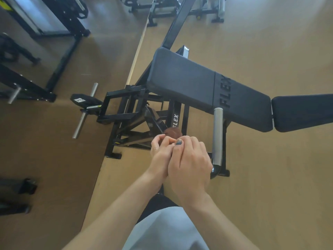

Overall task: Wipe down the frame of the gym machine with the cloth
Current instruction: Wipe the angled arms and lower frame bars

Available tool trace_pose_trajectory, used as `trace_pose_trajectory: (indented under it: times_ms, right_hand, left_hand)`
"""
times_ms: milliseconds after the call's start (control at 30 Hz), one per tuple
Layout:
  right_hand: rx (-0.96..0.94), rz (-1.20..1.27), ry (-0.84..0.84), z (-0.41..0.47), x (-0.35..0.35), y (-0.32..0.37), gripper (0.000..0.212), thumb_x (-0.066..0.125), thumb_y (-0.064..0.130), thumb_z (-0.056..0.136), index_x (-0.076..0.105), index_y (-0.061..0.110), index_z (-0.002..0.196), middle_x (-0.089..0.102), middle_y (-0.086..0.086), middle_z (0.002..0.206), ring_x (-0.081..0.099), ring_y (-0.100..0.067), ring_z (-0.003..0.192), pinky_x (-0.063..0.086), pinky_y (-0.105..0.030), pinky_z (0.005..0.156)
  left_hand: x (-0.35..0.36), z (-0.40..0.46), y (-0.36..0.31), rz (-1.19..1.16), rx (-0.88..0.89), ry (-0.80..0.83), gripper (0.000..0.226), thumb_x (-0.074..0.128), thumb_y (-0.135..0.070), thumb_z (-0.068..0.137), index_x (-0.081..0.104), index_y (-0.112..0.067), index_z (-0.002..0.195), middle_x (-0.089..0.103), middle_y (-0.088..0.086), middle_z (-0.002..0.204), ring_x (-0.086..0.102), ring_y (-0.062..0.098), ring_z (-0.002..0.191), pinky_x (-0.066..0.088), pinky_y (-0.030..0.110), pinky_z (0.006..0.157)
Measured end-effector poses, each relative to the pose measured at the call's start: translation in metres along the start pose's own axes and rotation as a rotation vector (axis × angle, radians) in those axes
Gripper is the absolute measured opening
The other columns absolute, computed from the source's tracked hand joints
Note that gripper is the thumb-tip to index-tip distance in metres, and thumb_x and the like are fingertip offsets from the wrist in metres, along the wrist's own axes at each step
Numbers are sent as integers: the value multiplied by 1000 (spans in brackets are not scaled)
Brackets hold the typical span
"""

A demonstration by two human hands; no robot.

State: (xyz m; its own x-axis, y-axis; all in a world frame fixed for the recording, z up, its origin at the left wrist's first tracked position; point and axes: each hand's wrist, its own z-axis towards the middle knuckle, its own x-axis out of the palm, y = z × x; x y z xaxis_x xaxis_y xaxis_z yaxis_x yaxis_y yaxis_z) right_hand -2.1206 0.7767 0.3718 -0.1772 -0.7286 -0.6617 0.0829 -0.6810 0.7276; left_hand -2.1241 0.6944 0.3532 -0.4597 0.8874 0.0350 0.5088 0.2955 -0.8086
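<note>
We hold the brown cloth [173,132] bunched between both hands: left hand [162,152] pinching it, right hand [189,159] curled over, just above the black frame [126,105]. We should probably spread it flat before pressing along each bar.

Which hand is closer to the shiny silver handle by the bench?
The right hand. Its outer edge sits just beside the silver handle, near the handle's lower bend. The left hand is tucked on the far side of the right hand, farther from the handle.
</note>
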Motion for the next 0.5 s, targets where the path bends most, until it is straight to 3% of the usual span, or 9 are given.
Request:
trace_pose_trajectory:
  times_ms: [100,200,300,400,500]
  right_hand:
    - [3,-14,22,-1,-1,1,35,30,28,100,61,18,86,59,3,83,50,-19,75,39,-33,68]
    - [18,-24,38,0,-1,0,33,31,29,102,59,21,88,58,7,85,45,-12,75,33,-28,69]
    - [18,-17,66,0,-1,0,38,26,34,103,60,22,90,58,9,85,43,-10,74,34,-26,67]
    - [26,-29,135,1,-3,1,43,21,38,100,60,22,93,55,8,87,47,-14,75,34,-29,66]
    - [-2,-116,214,4,-6,3,50,20,40,90,60,16,106,55,-2,96,47,-20,80,39,-33,67]
  left_hand:
    - [-1,17,-3,102,76,-10,30,65,-34,79,60,-41,108,47,14,139,59,31,119,57,37,87]
    - [-2,40,-13,123,35,-69,33,61,-28,94,49,-31,124,51,13,134,60,28,114,58,36,83]
    - [-1,50,-20,188,-13,-115,37,53,-28,101,41,-28,136,54,10,130,59,26,112,58,40,89]
    - [0,26,-13,151,-6,-62,36,56,-26,101,43,-29,135,51,8,133,59,26,114,57,36,86]
    - [-2,5,2,-34,26,-2,31,63,-22,99,47,-33,124,53,10,132,63,22,108,56,24,71]
